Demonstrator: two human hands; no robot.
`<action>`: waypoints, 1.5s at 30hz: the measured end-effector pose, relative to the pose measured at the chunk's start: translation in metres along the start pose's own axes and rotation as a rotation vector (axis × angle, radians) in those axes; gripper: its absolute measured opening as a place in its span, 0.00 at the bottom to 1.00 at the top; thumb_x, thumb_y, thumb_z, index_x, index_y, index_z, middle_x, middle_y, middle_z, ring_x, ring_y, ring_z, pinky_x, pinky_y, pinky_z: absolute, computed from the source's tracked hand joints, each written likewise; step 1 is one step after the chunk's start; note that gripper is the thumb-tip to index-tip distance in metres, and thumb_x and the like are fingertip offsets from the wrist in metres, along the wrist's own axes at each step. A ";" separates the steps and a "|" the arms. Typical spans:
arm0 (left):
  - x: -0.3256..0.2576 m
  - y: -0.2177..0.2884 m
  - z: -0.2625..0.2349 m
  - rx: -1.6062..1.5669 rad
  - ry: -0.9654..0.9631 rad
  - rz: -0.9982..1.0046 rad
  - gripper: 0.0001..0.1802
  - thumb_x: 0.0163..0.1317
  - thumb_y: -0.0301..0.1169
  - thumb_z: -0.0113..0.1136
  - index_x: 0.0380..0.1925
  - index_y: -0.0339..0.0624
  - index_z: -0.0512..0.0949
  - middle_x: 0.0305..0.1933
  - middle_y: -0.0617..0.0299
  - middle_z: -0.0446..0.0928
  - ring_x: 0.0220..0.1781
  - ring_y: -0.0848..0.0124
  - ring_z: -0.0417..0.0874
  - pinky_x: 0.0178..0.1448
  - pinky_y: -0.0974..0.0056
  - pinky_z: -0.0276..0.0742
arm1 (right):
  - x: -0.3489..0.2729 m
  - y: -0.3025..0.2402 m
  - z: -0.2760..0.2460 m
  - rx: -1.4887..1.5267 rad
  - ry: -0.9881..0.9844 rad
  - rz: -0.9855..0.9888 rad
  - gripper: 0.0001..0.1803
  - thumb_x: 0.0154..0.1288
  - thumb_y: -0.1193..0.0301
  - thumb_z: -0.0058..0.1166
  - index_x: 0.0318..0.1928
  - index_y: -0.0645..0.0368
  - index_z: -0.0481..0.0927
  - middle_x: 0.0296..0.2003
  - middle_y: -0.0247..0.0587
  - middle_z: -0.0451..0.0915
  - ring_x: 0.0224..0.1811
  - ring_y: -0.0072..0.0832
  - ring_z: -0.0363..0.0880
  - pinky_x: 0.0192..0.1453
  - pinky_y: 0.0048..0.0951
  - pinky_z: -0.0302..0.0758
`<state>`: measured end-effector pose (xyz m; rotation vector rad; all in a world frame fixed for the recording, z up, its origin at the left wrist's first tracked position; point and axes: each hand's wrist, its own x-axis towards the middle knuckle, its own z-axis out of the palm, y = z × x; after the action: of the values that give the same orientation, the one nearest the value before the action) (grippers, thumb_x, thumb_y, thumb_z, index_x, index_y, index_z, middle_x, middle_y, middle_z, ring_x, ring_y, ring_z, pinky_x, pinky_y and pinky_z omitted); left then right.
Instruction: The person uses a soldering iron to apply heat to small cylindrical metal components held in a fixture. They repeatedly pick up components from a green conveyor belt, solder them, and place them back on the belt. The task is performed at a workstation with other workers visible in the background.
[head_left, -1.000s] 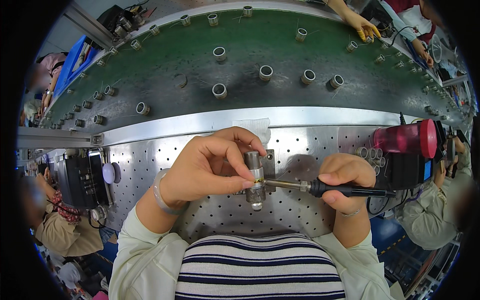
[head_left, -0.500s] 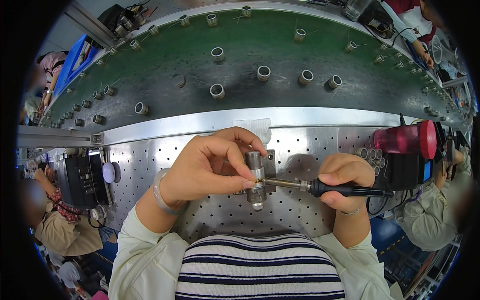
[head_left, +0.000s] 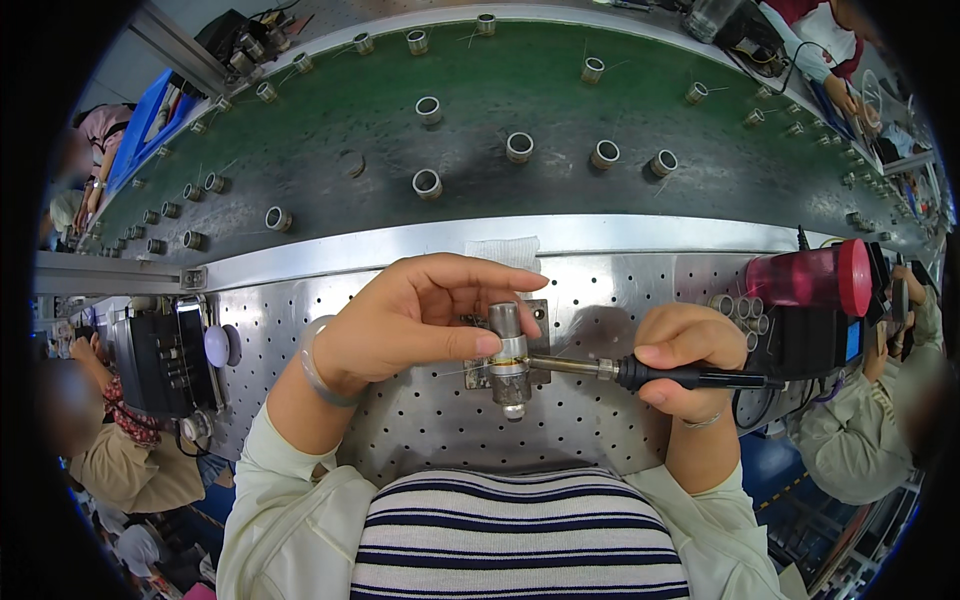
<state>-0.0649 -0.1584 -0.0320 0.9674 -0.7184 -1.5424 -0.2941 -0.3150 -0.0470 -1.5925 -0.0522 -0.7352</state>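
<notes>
A metal cylinder (head_left: 505, 320) with a ring around it is held on a small fixture plate (head_left: 540, 318) in front of me. My right hand (head_left: 690, 360) grips a soldering iron (head_left: 660, 375) by its black handle. The iron's tip touches the right side of the ring (head_left: 509, 368). Beside the cylinder's upper left is my left hand (head_left: 420, 320), thumb tip at its side and index finger stretched out above. Nothing shows in its parted fingers; some are hidden behind the cylinder. A thin wire (head_left: 460, 372) sticks out leftward from the ring.
Beyond the perforated metal table (head_left: 420, 430) runs a green conveyor belt (head_left: 330, 130) carrying several metal rings (head_left: 519, 148). At right are more rings (head_left: 740, 312), a pink container (head_left: 810, 280) and a black box (head_left: 800, 340). A black device (head_left: 160, 360) stands left. Other people work at both sides.
My left thumb and index finger have parted and come off the ring, moving up and left, which uncovers the wire. The iron stays in place. Rings on the belt have shifted slightly left.
</notes>
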 end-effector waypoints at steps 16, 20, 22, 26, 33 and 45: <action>0.003 0.002 -0.008 -0.054 -0.042 -0.096 0.39 0.48 0.20 0.69 0.63 0.28 0.65 0.45 0.48 0.78 0.47 0.70 0.79 0.48 0.72 0.78 | -0.008 0.000 -0.003 0.140 0.188 0.043 0.10 0.48 0.80 0.66 0.32 0.69 0.80 0.25 0.45 0.79 0.23 0.29 0.76 0.28 0.25 0.71; 0.004 0.003 -0.008 -0.088 -0.019 -0.078 0.41 0.49 0.21 0.68 0.65 0.29 0.63 0.45 0.49 0.78 0.47 0.71 0.80 0.47 0.72 0.77 | -0.010 0.002 -0.004 0.138 0.190 0.039 0.11 0.49 0.79 0.67 0.33 0.69 0.80 0.25 0.44 0.79 0.23 0.28 0.76 0.28 0.25 0.71; 0.003 -0.001 -0.010 -0.081 -0.042 -0.111 0.41 0.50 0.21 0.68 0.65 0.29 0.62 0.44 0.50 0.78 0.46 0.71 0.80 0.48 0.72 0.77 | -0.010 0.002 -0.003 0.141 0.182 0.053 0.11 0.48 0.80 0.67 0.33 0.69 0.80 0.26 0.45 0.80 0.23 0.29 0.76 0.28 0.25 0.71; 0.001 -0.004 -0.008 -0.061 -0.021 -0.150 0.41 0.50 0.19 0.67 0.65 0.28 0.62 0.43 0.52 0.78 0.44 0.71 0.81 0.50 0.70 0.78 | -0.007 0.003 0.003 0.110 0.132 0.039 0.12 0.47 0.81 0.67 0.34 0.69 0.80 0.26 0.46 0.80 0.24 0.29 0.77 0.29 0.25 0.72; -0.001 -0.007 -0.007 -0.098 -0.013 -0.119 0.41 0.50 0.18 0.67 0.65 0.27 0.61 0.43 0.51 0.78 0.45 0.71 0.81 0.51 0.70 0.78 | -0.007 0.002 0.003 0.063 0.125 0.083 0.13 0.46 0.81 0.67 0.34 0.69 0.80 0.26 0.46 0.80 0.24 0.29 0.78 0.29 0.24 0.72; 0.001 -0.006 -0.005 -0.081 -0.018 -0.134 0.41 0.50 0.19 0.67 0.65 0.28 0.61 0.43 0.49 0.79 0.46 0.70 0.81 0.48 0.74 0.77 | -0.007 0.004 0.000 0.053 0.078 0.052 0.14 0.44 0.82 0.68 0.34 0.69 0.81 0.26 0.47 0.81 0.24 0.30 0.79 0.28 0.24 0.72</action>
<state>-0.0633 -0.1580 -0.0397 0.9586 -0.6086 -1.6858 -0.2977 -0.3129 -0.0534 -1.5081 0.0262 -0.7486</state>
